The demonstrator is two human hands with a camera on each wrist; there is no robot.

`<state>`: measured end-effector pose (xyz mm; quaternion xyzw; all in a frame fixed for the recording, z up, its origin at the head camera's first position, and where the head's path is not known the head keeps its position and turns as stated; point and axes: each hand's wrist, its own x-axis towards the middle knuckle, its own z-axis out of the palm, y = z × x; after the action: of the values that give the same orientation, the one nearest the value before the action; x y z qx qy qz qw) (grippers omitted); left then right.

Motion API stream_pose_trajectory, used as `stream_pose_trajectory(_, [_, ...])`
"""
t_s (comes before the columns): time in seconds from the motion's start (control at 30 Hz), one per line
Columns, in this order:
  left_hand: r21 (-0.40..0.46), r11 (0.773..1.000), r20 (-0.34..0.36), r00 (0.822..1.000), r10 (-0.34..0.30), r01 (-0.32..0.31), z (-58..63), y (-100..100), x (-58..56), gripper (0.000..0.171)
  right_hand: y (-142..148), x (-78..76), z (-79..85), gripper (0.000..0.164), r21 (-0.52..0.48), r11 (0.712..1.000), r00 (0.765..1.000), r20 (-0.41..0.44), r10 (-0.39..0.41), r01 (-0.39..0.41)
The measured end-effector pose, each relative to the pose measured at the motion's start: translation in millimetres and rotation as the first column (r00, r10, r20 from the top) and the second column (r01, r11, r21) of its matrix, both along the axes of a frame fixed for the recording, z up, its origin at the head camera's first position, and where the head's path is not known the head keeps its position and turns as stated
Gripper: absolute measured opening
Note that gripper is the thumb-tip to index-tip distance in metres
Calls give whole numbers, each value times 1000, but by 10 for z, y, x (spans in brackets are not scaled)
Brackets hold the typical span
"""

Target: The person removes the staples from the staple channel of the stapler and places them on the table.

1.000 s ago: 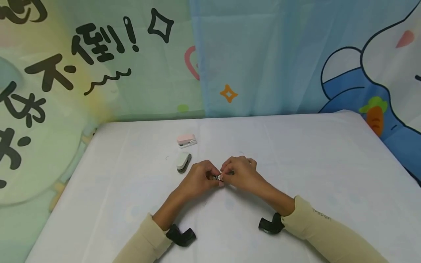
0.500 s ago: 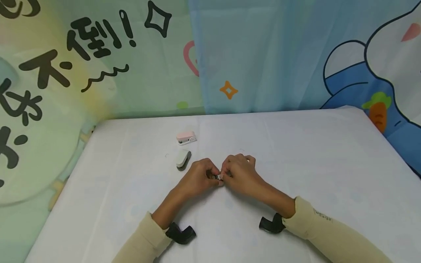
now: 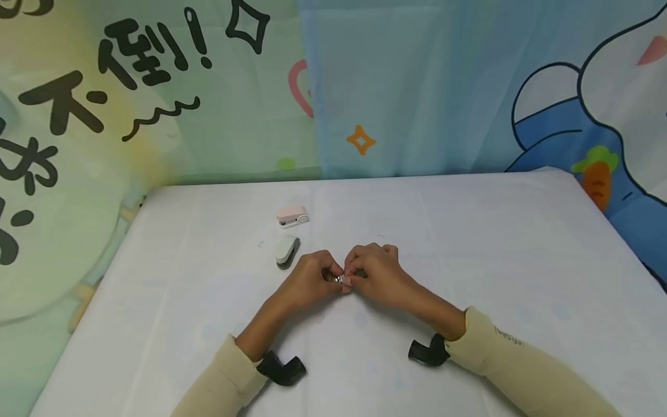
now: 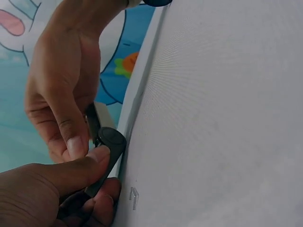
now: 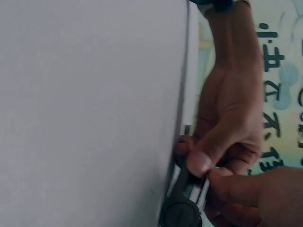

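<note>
My left hand (image 3: 310, 278) grips a small dark stapler (image 4: 110, 158) by its body, thumb pressed near the round hinge. The stapler stands spread apart, its paler part (image 4: 101, 115) angled away, and shiny metal shows inside. My right hand (image 3: 377, 273) meets it from the other side; its curled thumb and fingertips pinch at the stapler's inner metal part, their exact hold hidden by the fingers. Behind my left hand on the white table (image 3: 469, 231) lie a pale grey-green stapler (image 3: 288, 252) and, farther back, a pink and white stapler (image 3: 292, 216).
A small thin bent shape (image 4: 134, 198) shows on the tabletop near my left fingers. Black wrist mounts (image 3: 281, 369) sit at both sleeves. A printed cloth (image 3: 385, 87) hangs behind the table's far edge.
The head view shifts slightly. Both hands stay together at the stapler, with only small movements of the fingers; more shiny metal shows between them.
</note>
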<state>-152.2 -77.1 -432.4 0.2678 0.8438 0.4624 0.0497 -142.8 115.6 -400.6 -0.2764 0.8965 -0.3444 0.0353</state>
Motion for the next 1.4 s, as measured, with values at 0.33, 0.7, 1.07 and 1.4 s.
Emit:
stream_pose_trajectory(0.33, [3,1000,52,998,23,-23,-13,-7,-11,20,90,-15,38,18,-13,997,991,-112,74,-76])
stream_pose_trajectory(0.7, [-41,999,116,993,-28,33,11,-75,-67,20,313,-194,35,13,-189,964,981,-88,171,-185])
stream_pose_trajectory(1.07, [-45,998,85,996,-34,38,-16,-97,-74,18,509,-574,-11,6,-205,978,999,8,39,-37])
stream_pose_trajectory(1.4, [-34,999,98,994,-39,42,-10,-95,-61,17,495,-1122,-23,10,51,998,999,18,-46,45])
